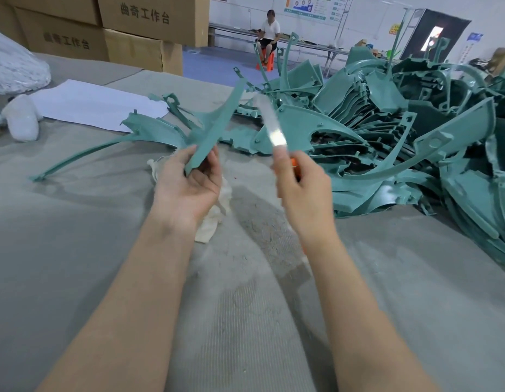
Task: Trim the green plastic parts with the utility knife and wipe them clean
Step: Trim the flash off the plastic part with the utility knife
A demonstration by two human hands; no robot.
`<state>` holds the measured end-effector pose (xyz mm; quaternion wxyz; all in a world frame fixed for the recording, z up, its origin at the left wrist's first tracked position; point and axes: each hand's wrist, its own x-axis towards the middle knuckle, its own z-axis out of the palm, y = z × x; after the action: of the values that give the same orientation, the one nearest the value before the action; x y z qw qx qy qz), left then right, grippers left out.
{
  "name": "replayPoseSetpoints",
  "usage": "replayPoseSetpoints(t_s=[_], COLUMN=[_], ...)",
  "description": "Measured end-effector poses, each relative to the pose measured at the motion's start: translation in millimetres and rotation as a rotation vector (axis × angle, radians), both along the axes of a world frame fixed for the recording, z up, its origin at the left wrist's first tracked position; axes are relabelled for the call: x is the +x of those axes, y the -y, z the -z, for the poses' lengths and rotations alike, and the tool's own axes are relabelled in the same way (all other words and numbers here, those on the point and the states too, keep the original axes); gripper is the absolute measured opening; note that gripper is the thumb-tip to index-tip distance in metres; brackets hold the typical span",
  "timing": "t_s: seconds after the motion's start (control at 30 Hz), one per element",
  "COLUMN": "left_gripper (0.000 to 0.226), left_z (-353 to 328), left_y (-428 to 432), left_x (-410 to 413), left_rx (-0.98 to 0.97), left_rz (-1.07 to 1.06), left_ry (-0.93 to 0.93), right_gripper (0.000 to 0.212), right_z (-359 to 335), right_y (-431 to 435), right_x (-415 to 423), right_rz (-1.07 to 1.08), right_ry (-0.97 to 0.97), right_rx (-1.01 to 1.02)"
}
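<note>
My left hand (189, 182) grips the lower end of a curved green plastic part (214, 128), which is raised above the table and points up and to the right. In my right hand (302, 185) is the utility knife (269, 120); its orange handle shows between my fingers and its long blade, blurred by motion, points up just right of the part. Knife and part stand apart. A cream cloth (214, 219) lies on the table under my left wrist.
A large heap of green parts (409, 142) fills the right side of the grey felt-covered table (104, 236). Two green parts (143, 131) lie at centre left. White paper (98, 106), a plastic bag (19, 66) and cardboard boxes (143, 24) stand behind. A person (269, 32) sits far back.
</note>
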<state>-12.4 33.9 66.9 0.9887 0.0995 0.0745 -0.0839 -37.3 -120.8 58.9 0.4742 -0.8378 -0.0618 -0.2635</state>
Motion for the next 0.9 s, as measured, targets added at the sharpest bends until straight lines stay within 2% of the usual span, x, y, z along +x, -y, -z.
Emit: replayPoseSetpoints(t_s=[0.1, 0.23, 0.43, 0.53, 0.63, 0.67, 0.77, 0.8, 0.9], left_gripper=[0.033, 0.022, 0.034, 0.025, 0.022, 0.025, 0.054, 0.053, 0.021], left_z=[2, 2, 7, 6, 7, 7, 9, 8, 8], left_y=[1, 13, 26, 33, 37, 37, 31, 29, 27], left_x=[0, -1, -6, -9, -7, -6, 0, 1, 2], left_rx=[-0.059, 0.022, 0.181, 0.202, 0.238, 0.249, 0.282, 0.301, 0.425], left_rz=[0.012, 0.032, 0.238, 0.361, 0.387, 0.377, 0.3, 0.274, 0.183], left_ry=[0.101, 0.101, 0.209, 0.212, 0.174, 0.167, 0.179, 0.188, 0.246], right_gripper=[0.045, 0.02, 0.021, 0.02, 0.014, 0.013, 0.008, 0.008, 0.008], right_z=[-2, 1, -1, -3, -8, -10, -16, -17, -21], right_y=[29, 42, 31, 25, 23, 24, 27, 29, 33], right_x=[6, 9, 3, -1, -5, -6, -10, -12, -14], right_rz=[0.116, 0.007, -0.093, -0.169, -0.236, -0.244, -0.276, -0.295, -0.344], right_ry=[-0.272, -0.564, -0.546, -0.532, -0.492, -0.493, -0.531, -0.536, -0.551], right_rx=[-0.103, -0.269, -0.352, -0.363, -0.341, -0.343, -0.371, -0.387, -0.414])
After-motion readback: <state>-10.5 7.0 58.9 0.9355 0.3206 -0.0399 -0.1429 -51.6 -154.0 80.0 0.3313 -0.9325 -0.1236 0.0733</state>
